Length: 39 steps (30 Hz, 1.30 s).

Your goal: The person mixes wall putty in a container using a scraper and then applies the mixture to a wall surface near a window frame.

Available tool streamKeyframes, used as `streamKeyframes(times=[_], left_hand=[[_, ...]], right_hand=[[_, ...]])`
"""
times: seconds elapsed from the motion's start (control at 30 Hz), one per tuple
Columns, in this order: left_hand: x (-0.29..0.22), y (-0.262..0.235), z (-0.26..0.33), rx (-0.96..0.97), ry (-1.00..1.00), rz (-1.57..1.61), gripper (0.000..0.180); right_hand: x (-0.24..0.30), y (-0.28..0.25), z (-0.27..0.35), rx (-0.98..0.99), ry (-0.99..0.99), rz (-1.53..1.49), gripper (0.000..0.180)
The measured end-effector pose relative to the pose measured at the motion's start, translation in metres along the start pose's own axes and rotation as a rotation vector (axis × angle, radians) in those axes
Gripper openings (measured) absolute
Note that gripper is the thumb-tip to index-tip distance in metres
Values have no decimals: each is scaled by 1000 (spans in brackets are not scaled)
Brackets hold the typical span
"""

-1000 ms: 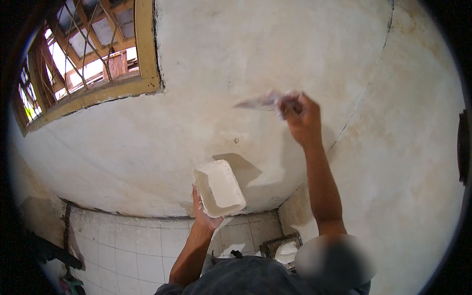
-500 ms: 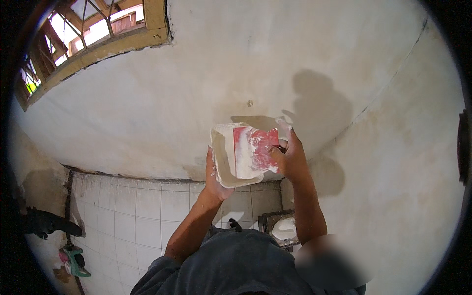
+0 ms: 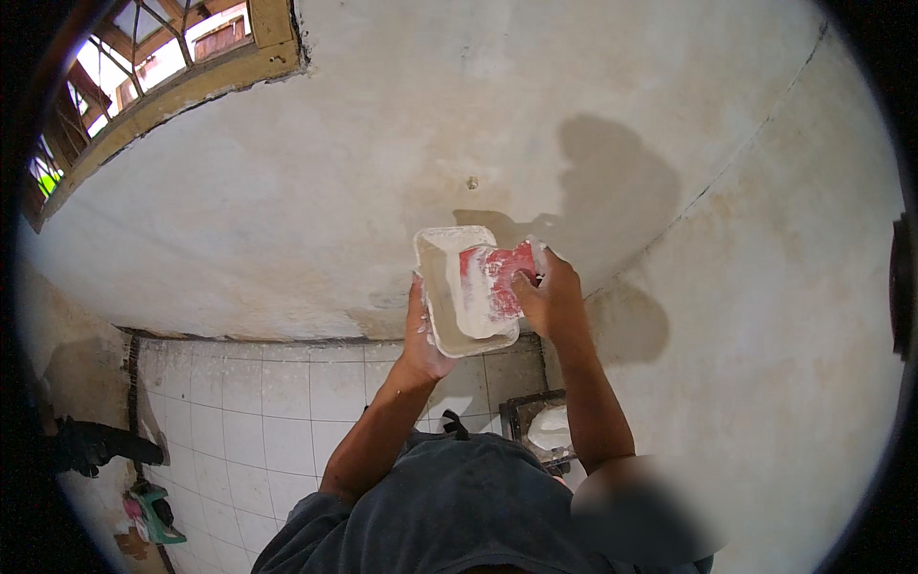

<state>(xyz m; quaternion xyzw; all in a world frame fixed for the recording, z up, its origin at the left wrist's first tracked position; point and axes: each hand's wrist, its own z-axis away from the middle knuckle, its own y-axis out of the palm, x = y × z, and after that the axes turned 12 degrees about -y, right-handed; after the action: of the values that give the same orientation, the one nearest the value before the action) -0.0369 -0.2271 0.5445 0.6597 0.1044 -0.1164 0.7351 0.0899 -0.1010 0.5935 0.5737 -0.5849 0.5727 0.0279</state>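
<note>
My left hand (image 3: pixel 423 335) is wrapped round the side of a whitish rectangular tub (image 3: pixel 438 277), tilted so that its inside shows. Pale, wet-looking filler paste (image 3: pixel 470 316) lies in the tub. Between the thumb and fingers of my right hand (image 3: pixel 553 297) is a red flat scraper (image 3: pixel 507 277), smeared with white paste. Its blade reaches over the tub's right side, its left edge against the paste. White residue coats the fingers of both hands.
A patchy plastered wall (image 3: pixel 382 182) stands in front, with a barred window (image 3: pixel 172 72) upper left. White floor tiles (image 3: pixel 277 392) lie below. A dark-framed stand (image 3: pixel 521 411) bears a white lump. A green tool (image 3: pixel 153 512) lies lower left.
The scraper has moved down into the tub, and less of its red face shows. More paste now shows below the blade. The view has shifted slightly.
</note>
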Motion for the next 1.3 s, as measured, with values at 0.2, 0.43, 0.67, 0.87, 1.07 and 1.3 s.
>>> streamKeyframes(times=[0.2,0.43,0.67,0.87,1.07,1.3], left_hand=[[-2,-1,1,-24,-14,0,74],[1,-7,-3,-9,-15,-6,69],[0,-10,-6,-17,-10,8,65],[-5,-5,-3,-17,-44,8,66],[-3,-12,5,-29,-52,43,69],[-5,-11,22,-5,-33,-23,81]], right_hand=[[21,11,-2,55,86,-52,54],[13,29,1,-22,-41,-228,45],[4,33,1,69,-31,-382,47],[-1,39,4,-55,49,-626,49],[-2,33,9,-70,160,-860,45],[21,17,18,-256,79,-970,34]])
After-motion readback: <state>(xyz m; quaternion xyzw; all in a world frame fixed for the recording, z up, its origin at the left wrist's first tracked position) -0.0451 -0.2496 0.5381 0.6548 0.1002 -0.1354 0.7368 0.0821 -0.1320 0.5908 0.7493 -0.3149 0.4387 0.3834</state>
